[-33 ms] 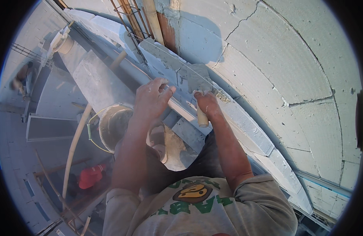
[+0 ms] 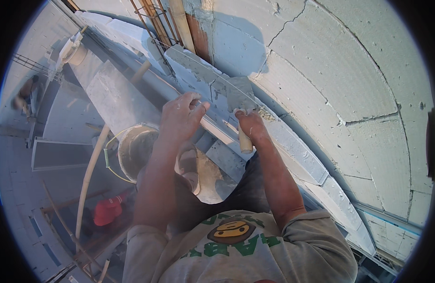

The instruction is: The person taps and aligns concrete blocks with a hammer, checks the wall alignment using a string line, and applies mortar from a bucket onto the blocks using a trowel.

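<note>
My right hand (image 2: 250, 125) is closed around the pale wooden handle (image 2: 246, 143) of a trowel. Its flat grey blade (image 2: 240, 92) lies over wet grey mortar (image 2: 263, 113) on top of a low wall of white blocks (image 2: 293, 148). My left hand (image 2: 181, 115) hovers just left of that wall, fingers bent and thumb apart, with nothing visible in it. A thin string (image 2: 205, 64) runs along the wall's top edge. Mortar partly covers the blade, so its outline is unclear.
A bucket (image 2: 132, 148) with a green-gripped handle stands left of my legs, beside a long grey board (image 2: 116, 94). Steel bars (image 2: 156, 21) rise at the wall's far end. A cracked block wall (image 2: 330, 70) stands right. Below left is a person's red helmet (image 2: 107, 211).
My right hand and the trowel have shifted slightly to the right along the wall top. The left hand has hardly moved.
</note>
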`<state>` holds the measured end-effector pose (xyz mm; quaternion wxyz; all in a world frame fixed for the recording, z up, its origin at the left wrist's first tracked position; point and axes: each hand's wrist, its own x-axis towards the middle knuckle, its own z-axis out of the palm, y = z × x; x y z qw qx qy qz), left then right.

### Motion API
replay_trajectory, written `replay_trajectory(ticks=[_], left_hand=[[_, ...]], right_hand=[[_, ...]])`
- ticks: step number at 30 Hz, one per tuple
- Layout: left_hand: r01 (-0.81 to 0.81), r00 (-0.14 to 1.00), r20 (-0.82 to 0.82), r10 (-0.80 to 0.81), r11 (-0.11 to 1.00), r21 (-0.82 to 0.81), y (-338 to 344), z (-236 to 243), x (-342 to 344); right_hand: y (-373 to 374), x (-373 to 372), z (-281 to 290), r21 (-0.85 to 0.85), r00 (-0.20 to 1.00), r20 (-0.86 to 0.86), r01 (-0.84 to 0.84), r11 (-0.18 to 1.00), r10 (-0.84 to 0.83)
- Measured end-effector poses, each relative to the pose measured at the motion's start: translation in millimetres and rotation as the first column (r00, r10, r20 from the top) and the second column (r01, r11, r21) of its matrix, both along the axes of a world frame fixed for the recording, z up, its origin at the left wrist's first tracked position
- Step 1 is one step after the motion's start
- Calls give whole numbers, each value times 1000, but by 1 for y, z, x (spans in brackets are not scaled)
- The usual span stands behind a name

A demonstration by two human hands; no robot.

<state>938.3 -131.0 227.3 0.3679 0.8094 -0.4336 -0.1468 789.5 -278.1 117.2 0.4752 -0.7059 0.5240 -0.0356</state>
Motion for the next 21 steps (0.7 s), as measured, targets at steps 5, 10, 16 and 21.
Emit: replay_trajectory(ticks=[5,10,16,21], left_hand=[[-5,1000,29,4,1000,14,-8,-2,-7],[67,992,105,-64,997,-26,-12,-11,-12],[92,982,162,-93,996,11,-10,-13,-24],[65,986,157,-61,998,-23,-6,-11,-32]], right_hand=[[3,-63,39,142,997,18,66,988,-69],[21,-108,65,317,972,56,200,927,-229],[59,-118,18,567,827,279,269,778,-489],[61,-57,12,558,861,324,162,814,-393]])
